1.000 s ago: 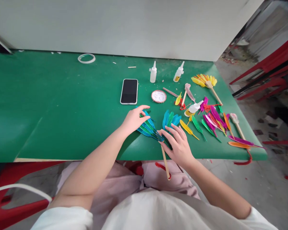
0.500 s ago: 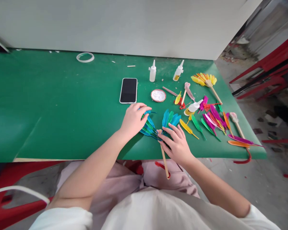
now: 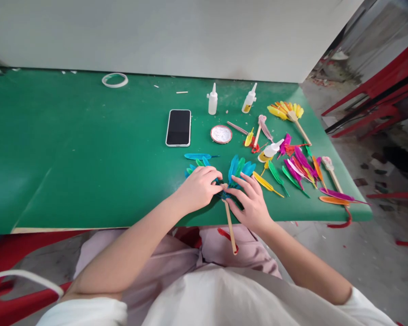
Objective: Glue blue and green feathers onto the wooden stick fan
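A feather fan (image 3: 236, 166) of blue and green feathers lies at the table's front edge. Its wooden handle (image 3: 230, 226) juts out over my lap, with a red cord at the end. My left hand (image 3: 200, 188) covers much of the fan's left side, fingers bunched on the quills near the centre. On the other side, my right hand (image 3: 250, 203) presses its fingertips on the fan's base. The exact contact under the fingers is hidden. Just beyond my left hand lies a loose blue feather (image 3: 196, 156).
A phone (image 3: 178, 128), a round lid with white residue (image 3: 221, 134) and glue bottles (image 3: 212, 100) stand beyond the hands. Loose coloured feathers (image 3: 272, 172) and another glue bottle (image 3: 270, 151) lie to the right. A yellow-orange fan (image 3: 301, 124) and a tape ring (image 3: 114, 80) sit farther back.
My left hand has moved right and down from the feather tips to the fan's centre, uncovering the loose blue feather. The right hand stays at the base. The view has shifted slightly.
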`<state>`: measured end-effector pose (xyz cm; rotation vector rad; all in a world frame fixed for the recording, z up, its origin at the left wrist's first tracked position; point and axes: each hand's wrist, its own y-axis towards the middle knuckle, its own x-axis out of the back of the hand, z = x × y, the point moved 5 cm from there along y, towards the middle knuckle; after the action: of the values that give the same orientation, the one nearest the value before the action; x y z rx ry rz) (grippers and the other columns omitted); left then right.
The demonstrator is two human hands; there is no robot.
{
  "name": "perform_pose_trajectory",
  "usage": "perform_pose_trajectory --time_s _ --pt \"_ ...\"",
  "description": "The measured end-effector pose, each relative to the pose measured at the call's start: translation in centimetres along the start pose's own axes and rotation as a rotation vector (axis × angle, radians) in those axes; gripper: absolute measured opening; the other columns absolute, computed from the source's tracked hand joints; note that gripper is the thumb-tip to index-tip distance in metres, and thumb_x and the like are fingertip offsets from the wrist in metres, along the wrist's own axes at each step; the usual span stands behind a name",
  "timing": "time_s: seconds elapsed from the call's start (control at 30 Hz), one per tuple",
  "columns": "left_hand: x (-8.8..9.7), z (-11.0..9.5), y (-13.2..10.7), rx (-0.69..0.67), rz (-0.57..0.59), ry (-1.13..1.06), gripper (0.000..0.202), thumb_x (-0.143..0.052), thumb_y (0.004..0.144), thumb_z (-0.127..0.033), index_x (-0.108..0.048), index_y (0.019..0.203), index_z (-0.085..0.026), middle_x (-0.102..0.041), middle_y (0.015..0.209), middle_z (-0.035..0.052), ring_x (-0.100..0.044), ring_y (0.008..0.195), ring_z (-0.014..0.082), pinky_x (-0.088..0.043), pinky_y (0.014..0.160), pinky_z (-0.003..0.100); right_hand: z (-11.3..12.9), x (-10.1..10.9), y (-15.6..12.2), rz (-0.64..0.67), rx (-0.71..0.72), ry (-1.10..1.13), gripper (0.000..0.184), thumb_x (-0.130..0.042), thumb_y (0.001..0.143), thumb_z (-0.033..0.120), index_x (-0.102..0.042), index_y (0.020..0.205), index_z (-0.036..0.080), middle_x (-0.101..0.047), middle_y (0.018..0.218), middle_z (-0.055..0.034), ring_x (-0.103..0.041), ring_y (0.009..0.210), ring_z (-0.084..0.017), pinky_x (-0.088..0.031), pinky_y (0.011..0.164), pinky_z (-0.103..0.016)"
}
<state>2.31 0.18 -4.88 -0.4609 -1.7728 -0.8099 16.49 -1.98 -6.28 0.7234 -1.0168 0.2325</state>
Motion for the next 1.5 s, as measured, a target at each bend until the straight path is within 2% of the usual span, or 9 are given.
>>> perform_pose_trajectory --time_s 0.2,0.33,0.47,0.57,0.7,0.83,1.07,1.23,1.5 --pt "-0.1 -0.3 0.0 -0.024 0.016 0.017 0.032 -0.035 0.089 -0.018 -0.065 0.096 -0.022 -0.059 0.096 0.0079 -0.048 0.092 0.0202 -0.037 0.075 0.034 0.0 -0.1 0.0 0.010 0.007 -0.007 0.020 -0.056 0.079 0.026 -0.062 0.098 0.022 -0.055 0.119 -0.0063 -0.038 0.122 -0.025 -0.028 0.104 -0.049" --pt "-0.1 0.1 -0.1 0.007 0.024 -0.016 0.028 -0.039 0.088 -0.019 -0.065 0.097 -0.022 -0.059 0.101 0.0072 -0.049 0.096 0.0209 -0.038 0.080 0.035 0.2 -0.1 0.1 0.025 0.018 -0.006 0.019 -0.056 0.080 0.026 -0.062 0.097 0.023 -0.055 0.119 -0.0063 -0.038 0.122 -0.025 -0.027 0.104 -0.049" --pt "0.8 3.0 0.0 0.266 -0.073 -0.046 0.036 -0.038 0.085 -0.012 -0.054 0.117 -0.020 -0.055 0.113 0.0080 -0.047 0.104 0.0203 -0.037 0.088 0.035 0.2 -0.1 0.1 0.028 0.026 0.005 0.021 -0.056 0.079 0.027 -0.062 0.099 0.024 -0.054 0.119 -0.0058 -0.037 0.122 -0.025 -0.027 0.104 -0.050" --pt "1.4 5.6 0.3 0.481 -0.116 -0.080 0.039 -0.037 0.086 -0.015 -0.046 0.124 -0.016 -0.059 0.104 0.0081 -0.051 0.096 0.0189 -0.040 0.084 0.034 0.2 -0.3 0.0 0.038 0.021 0.015 0.021 -0.056 0.080 0.027 -0.062 0.100 0.025 -0.054 0.120 -0.0055 -0.037 0.123 -0.026 -0.026 0.104 -0.051" --pt "0.8 7.4 1.3 0.576 -0.028 -0.210 0.039 -0.043 0.086 -0.025 -0.043 0.125 -0.021 -0.063 0.083 0.0021 -0.055 0.076 0.0155 -0.042 0.069 0.028 0.1 -0.3 0.0 0.045 0.022 0.020 0.021 -0.055 0.081 0.027 -0.062 0.100 0.025 -0.054 0.120 -0.0054 -0.036 0.124 -0.026 -0.026 0.104 -0.050" --pt "-0.2 8.3 1.9 0.657 0.018 -0.277 0.046 -0.053 0.080 -0.033 -0.044 0.123 -0.022 -0.061 0.079 0.0010 -0.054 0.068 0.0141 -0.040 0.061 0.026 0.1 -0.3 0.0 0.051 0.019 0.017 0.020 -0.054 0.081 0.027 -0.063 0.099 0.026 -0.054 0.120 -0.0052 -0.036 0.124 -0.025 -0.026 0.104 -0.050" --pt "-0.7 8.7 2.1 0.694 0.000 -0.514 0.043 -0.059 0.075 -0.027 -0.049 0.118 -0.026 -0.058 0.071 -0.0027 -0.052 0.061 0.0107 -0.038 0.060 0.023 0.0 -0.4 0.0 0.048 0.016 0.012 0.020 -0.055 0.081 0.028 -0.063 0.099 0.026 -0.056 0.118 -0.0048 -0.037 0.123 -0.026 -0.027 0.104 -0.050" --pt "-1.0 9.1 1.3 0.706 -0.049 -0.568 0.039 -0.061 0.074 -0.028 -0.054 0.112 -0.024 -0.058 0.074 -0.0017 -0.052 0.063 0.0107 -0.040 0.064 0.025 0.1 -0.5 0.2 0.057 0.016 -0.024 0.020 -0.054 0.081 0.029 -0.063 0.099 0.026 -0.057 0.116 -0.0045 -0.039 0.122 -0.026 -0.027 0.103 -0.051" --pt "-1.6 9.3 0.8 0.702 -0.031 -0.660 0.050 -0.068 0.067 -0.032 -0.054 0.115 -0.025 -0.055 0.070 -0.0022 -0.051 0.064 0.0113 -0.040 0.064 0.025 0.5 -0.3 0.1 0.070 0.040 -0.054 0.021 -0.053 0.082 0.028 -0.060 0.101 0.024 -0.055 0.121 -0.0053 -0.037 0.124 -0.027 -0.024 0.104 -0.052"
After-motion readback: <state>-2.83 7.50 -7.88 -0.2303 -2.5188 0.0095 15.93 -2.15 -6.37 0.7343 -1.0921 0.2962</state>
